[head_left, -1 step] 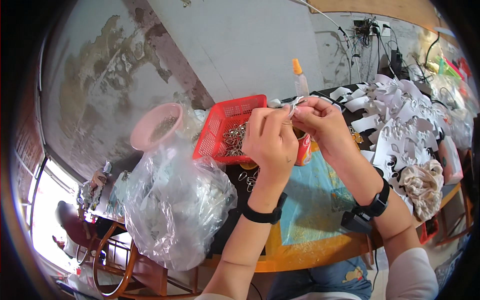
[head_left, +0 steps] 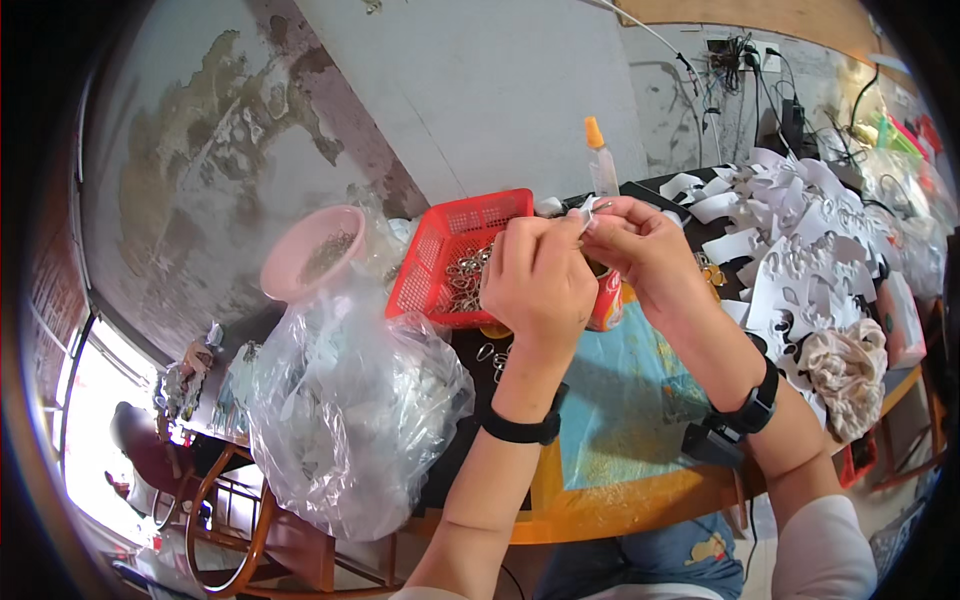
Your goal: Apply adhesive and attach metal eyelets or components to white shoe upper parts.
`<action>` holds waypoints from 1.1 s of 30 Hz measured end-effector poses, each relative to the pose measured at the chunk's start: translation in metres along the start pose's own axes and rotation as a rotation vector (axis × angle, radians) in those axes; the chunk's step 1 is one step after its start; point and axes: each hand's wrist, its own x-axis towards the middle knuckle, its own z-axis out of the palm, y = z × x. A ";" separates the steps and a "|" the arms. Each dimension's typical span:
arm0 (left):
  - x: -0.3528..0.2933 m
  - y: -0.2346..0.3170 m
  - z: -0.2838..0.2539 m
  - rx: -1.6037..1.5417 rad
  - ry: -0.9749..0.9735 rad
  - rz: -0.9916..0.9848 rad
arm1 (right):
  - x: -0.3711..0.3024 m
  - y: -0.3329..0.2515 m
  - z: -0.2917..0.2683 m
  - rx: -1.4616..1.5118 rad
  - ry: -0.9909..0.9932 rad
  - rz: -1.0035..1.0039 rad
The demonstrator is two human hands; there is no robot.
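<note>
My left hand (head_left: 540, 280) is closed, pinching a small white strip (head_left: 587, 214) in front of me. Facing it, my right hand (head_left: 640, 242) has thumb and forefinger pressed together at the same strip. A thin metal piece (head_left: 604, 206) shows at the right fingertips; its full shape is hidden. Just left of my hands a red plastic basket (head_left: 408, 285) holds many small metal clasps (head_left: 466, 278). Behind my fingers stands a clear bottle with an orange cap (head_left: 599, 160). A red can (head_left: 607, 300) is partly covered by my hands.
White strips with metal rings (head_left: 800, 240) pile up at the right, beside a crumpled cloth (head_left: 845, 375). A clear plastic bag (head_left: 350, 420) bulges at the left, below a pink bowl (head_left: 285, 270). Loose clasps (head_left: 487, 352) lie near the basket. A blue sheet (head_left: 620, 420) covers the table's front.
My left hand has shifted very slightly left and down. Both hands keep their pinch at the white strip.
</note>
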 end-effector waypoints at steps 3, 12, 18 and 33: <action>0.004 -0.001 -0.006 0.178 -0.006 0.144 | -0.003 0.008 0.002 0.115 -0.027 0.148; 0.003 0.014 -0.006 -0.493 -0.222 -0.785 | -0.008 0.013 0.008 0.089 0.094 0.028; 0.014 0.017 -0.004 -0.753 -0.357 -0.991 | 0.003 0.000 -0.008 -0.368 0.188 -0.451; 0.013 0.001 -0.007 -0.896 -0.491 -0.870 | 0.009 -0.028 -0.014 -0.227 -0.062 -0.126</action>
